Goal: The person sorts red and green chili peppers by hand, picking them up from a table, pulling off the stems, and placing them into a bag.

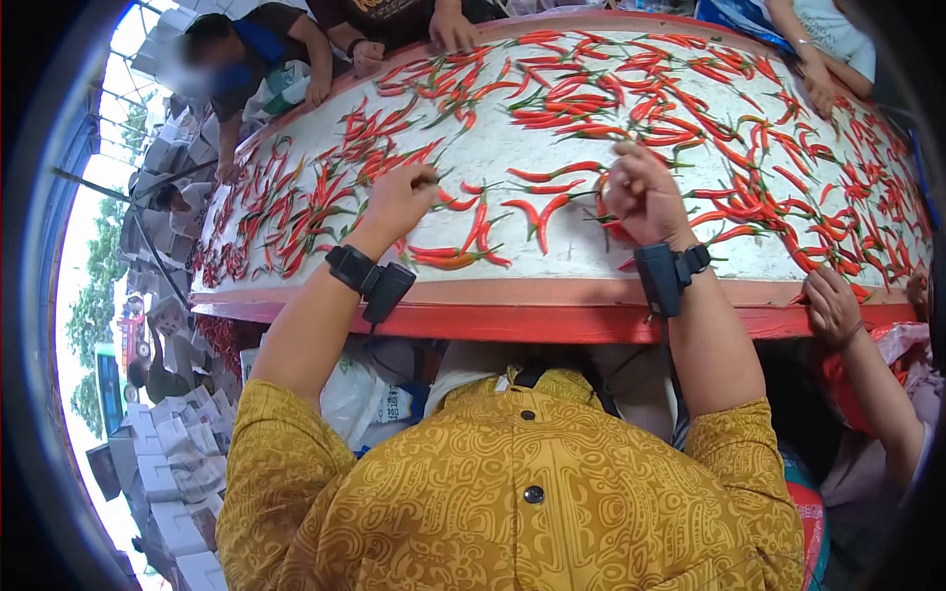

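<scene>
Red chili peppers [540, 219] with green stems lie scattered over a white tabletop [567, 261]. Over its near left part, my left hand [396, 205] is closed, its fingertips curled together beside several chilies; whatever they may hold is hidden. My right hand [645, 195] is raised a little over the table to the right, fingers bent in and thumb close to them. I cannot make out anything in its grasp. Chilies lie around and partly behind it. Each wrist wears a black strap with a dark box.
A red and pinkish rim [552, 305] runs along the table's near edge. Other people's hands reach in at the far side [453, 28], far right [818, 87] and near right [833, 303]. White boxes [163, 463] are stacked at left. A plastic bag [355, 399] sits below the table.
</scene>
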Demonstrator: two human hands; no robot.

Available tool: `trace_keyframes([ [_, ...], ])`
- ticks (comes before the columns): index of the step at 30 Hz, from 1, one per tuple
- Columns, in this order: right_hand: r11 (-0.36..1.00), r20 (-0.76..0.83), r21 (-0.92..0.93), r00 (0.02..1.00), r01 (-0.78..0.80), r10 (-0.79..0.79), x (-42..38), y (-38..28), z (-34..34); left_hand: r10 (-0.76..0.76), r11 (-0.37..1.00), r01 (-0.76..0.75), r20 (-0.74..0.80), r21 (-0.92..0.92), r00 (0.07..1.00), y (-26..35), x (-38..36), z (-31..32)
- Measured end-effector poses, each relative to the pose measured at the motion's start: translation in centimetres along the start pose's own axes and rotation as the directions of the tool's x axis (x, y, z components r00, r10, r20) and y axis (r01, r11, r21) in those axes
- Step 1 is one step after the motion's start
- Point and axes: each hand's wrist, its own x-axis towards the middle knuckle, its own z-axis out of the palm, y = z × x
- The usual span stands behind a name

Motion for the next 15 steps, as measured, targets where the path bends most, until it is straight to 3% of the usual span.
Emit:
trace_keyframes([
  [1,0.994,-0.003,-0.106,0.999,-0.034,0.034,-0.2,0.2,0.6,0.046,0.993,-0.047,-0.016,-0.111,0.999,2.8,0.3,0.0],
  [3,0.981,0.116,-0.143,0.982,-0.130,0.147,-0.2,0.2,0.5,0.070,0.928,-0.045,0.053,-0.371,0.996,7.7,1.2,2.0],
  [4,0.976,0.198,-0.174,0.966,-0.131,0.165,-0.7,0.0,0.5,0.097,0.929,-0.057,0.092,-0.365,0.991,11.3,1.2,2.7],
  [5,0.972,0.207,-0.203,0.964,-0.121,0.164,-0.9,-0.2,-0.1,0.187,0.931,-0.170,0.022,-0.324,0.982,13.2,1.5,4.7],
  [6,0.966,0.216,-0.232,0.963,-0.111,0.163,-1.0,-0.3,-0.8,0.164,0.935,-0.133,0.069,-0.330,0.984,15.5,1.5,6.2],
  [7,0.964,0.090,-0.265,0.995,-0.022,0.048,-1.0,-0.3,-1.2,0.196,0.910,-0.165,0.045,-0.381,0.979,17.3,1.7,7.6],
  [8,0.963,0.091,-0.270,0.995,-0.016,0.042,-0.9,-1.0,-2.0,0.192,0.877,-0.116,0.119,-0.467,0.974,18.6,2.0,8.3],
  [11,0.992,-0.071,0.076,0.993,0.102,-0.097,-0.7,-3.7,-4.8,0.263,0.792,-0.217,-0.002,-0.570,0.965,19.6,3.5,10.5],
  [12,0.950,-0.073,0.268,0.987,0.157,-0.142,-0.4,-4.4,-6.0,0.401,0.807,-0.397,-0.087,-0.437,0.912,19.0,4.4,11.4],
  [13,0.922,-0.093,0.346,0.984,0.174,-0.151,-0.4,-5.3,-6.6,0.535,0.782,-0.554,-0.148,-0.284,0.832,18.3,5.2,12.2],
  [14,0.886,-0.113,0.422,0.981,0.192,-0.159,-0.6,-6.1,-7.1,0.536,0.782,-0.554,-0.145,-0.284,0.831,17.3,5.6,12.8],
  [15,0.872,-0.159,0.445,0.976,0.204,-0.147,-0.5,-6.6,-8.1,0.573,0.814,-0.566,0.018,-0.131,0.820,15.9,6.1,13.3],
])
